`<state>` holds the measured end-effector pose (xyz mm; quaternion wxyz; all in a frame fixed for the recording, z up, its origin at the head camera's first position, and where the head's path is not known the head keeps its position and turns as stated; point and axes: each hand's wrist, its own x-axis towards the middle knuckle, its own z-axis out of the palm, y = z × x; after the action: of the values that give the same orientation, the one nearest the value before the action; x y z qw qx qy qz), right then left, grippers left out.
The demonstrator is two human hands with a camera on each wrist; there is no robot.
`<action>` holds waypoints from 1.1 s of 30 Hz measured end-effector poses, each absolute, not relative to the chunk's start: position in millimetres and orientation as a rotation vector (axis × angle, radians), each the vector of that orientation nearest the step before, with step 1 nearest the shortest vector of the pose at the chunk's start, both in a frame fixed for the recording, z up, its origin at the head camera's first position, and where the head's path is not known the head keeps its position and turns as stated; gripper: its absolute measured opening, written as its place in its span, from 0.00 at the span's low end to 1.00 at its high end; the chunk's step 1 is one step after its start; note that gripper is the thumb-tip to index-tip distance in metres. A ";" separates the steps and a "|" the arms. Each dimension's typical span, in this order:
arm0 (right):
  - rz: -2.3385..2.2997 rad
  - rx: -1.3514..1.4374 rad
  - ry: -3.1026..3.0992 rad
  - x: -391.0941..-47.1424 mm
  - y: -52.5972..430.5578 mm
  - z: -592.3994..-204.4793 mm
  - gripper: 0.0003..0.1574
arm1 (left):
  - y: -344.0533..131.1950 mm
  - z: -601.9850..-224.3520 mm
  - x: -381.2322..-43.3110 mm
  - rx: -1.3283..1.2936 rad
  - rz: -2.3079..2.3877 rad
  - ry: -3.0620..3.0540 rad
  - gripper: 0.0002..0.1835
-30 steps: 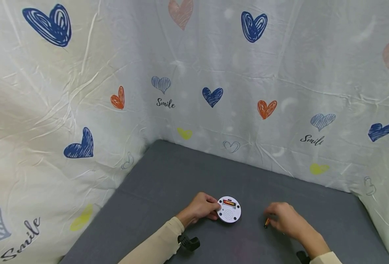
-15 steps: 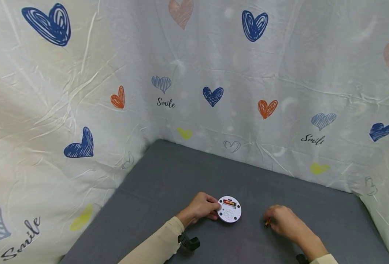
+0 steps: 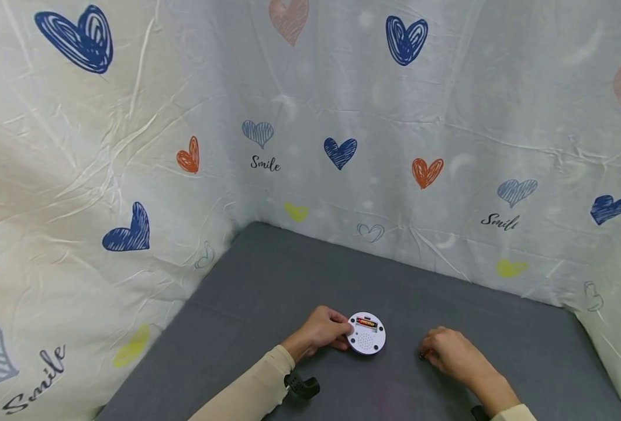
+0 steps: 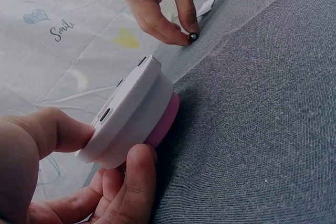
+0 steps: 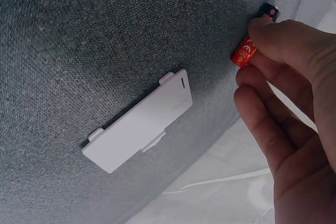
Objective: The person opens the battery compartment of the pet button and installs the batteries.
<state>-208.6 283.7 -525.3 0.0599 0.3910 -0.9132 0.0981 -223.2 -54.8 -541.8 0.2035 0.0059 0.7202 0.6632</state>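
Battery [image 5: 245,52], pinched in the right hand [image 3: 451,354] between thumb and fingers, is likely light, stiff and slick, best held mid-barrel. At its eight o'clock in the right-wrist view, a white cover [image 5: 139,123] lies on grey cloth [image 5: 63,51]. Toward nine o'clock in the head view, the left hand [image 3: 322,329] grips a round gadget's [image 3: 365,344] edge.

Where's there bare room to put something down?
The widest bare patch of grey cloth table lies beyond the round white-and-pink plastic device, up to the heart-print curtain. A smaller gap separates the device from the right hand. Crowded spots: that hand pinches a red-and-black battery near a flat white plastic cover; the left hand grips the device.
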 end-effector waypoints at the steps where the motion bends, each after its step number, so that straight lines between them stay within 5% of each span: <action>1: 0.293 1.176 -2.769 -208.6 283.2 -524.5 0.15 | -54.7 -542.0 -223.3 0.017 1.853 2.005 0.10; 33: 0.456 1.077 -2.797 -230.9 205.7 -470.6 0.06 | -54.8 -541.9 -223.0 0.025 1.869 1.973 0.10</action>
<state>-230.9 205.7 -470.6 0.0548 0.3547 -0.9212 0.1501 -223.0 -54.8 -541.9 0.2102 0.0090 0.7097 0.6724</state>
